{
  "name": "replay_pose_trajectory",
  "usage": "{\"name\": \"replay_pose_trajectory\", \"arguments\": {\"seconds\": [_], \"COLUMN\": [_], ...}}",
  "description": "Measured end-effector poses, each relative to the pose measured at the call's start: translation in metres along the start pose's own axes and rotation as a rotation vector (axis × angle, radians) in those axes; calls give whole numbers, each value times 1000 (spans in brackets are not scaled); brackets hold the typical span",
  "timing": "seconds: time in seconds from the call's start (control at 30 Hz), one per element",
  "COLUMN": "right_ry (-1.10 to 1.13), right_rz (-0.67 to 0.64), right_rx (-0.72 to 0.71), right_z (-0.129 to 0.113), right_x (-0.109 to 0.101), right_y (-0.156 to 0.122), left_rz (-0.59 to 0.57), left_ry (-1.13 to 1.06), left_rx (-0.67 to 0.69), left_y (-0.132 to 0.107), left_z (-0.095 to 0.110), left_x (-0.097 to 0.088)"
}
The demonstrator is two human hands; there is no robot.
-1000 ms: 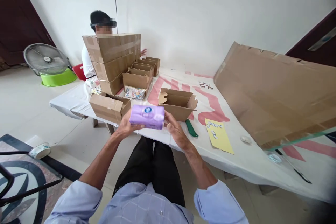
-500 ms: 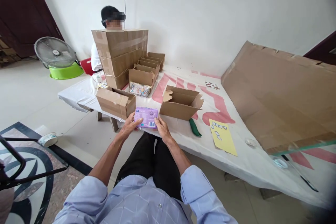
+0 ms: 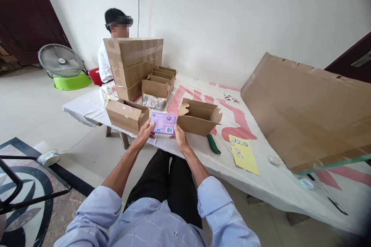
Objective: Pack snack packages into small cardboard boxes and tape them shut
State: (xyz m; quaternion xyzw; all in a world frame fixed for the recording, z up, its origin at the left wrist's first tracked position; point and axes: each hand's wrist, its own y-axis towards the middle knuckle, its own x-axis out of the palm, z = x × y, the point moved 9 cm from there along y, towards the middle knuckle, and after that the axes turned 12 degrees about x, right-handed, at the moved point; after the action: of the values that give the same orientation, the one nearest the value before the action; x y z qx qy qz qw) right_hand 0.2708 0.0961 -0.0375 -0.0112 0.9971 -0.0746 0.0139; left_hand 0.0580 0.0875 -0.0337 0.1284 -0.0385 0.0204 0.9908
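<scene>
Both my hands hold a purple soft pack [image 3: 164,123] with a barcode side facing up, low over the table's near edge. My left hand [image 3: 147,130] grips its left end and my right hand [image 3: 179,137] grips its right end, fingers curled round it. An open cardboard box [image 3: 198,117] stands just right of the pack. Another small box [image 3: 126,115], lying with its opening to the right, is just left of it.
A green-handled knife [image 3: 213,144] and a yellow sticker sheet [image 3: 242,153] lie right of the open box. A stack of boxes [image 3: 133,65] and a row of open boxes [image 3: 159,81] stand farther back, a person [image 3: 108,56] behind them. A large cardboard sheet [image 3: 310,108] leans at right.
The pack has come down from chest height, turned barcode side up, and moved forward to the table edge between the two boxes. Both hands stayed on it.
</scene>
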Motion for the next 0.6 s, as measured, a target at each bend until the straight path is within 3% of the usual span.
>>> {"name": "replay_pose_trajectory", "arguments": {"seconds": [0.2, 0.33, 0.47, 0.6], "right_ry": [-6, -11, -45, -76], "right_rz": [-8, -12, -13, 33], "right_rx": [-147, -223, -276, -267], "right_z": [-62, -88, -112, -141], "right_x": [0, 2, 7, 12], "right_y": [14, 17, 24, 47], "left_rz": [11, -19, -30, -12], "left_ry": [-36, -35, -15, -28], "left_rx": [155, 259, 334, 343], "left_y": [37, 47, 64, 100], "left_z": [44, 71, 92, 104], "left_x": [2, 4, 2, 0]}}
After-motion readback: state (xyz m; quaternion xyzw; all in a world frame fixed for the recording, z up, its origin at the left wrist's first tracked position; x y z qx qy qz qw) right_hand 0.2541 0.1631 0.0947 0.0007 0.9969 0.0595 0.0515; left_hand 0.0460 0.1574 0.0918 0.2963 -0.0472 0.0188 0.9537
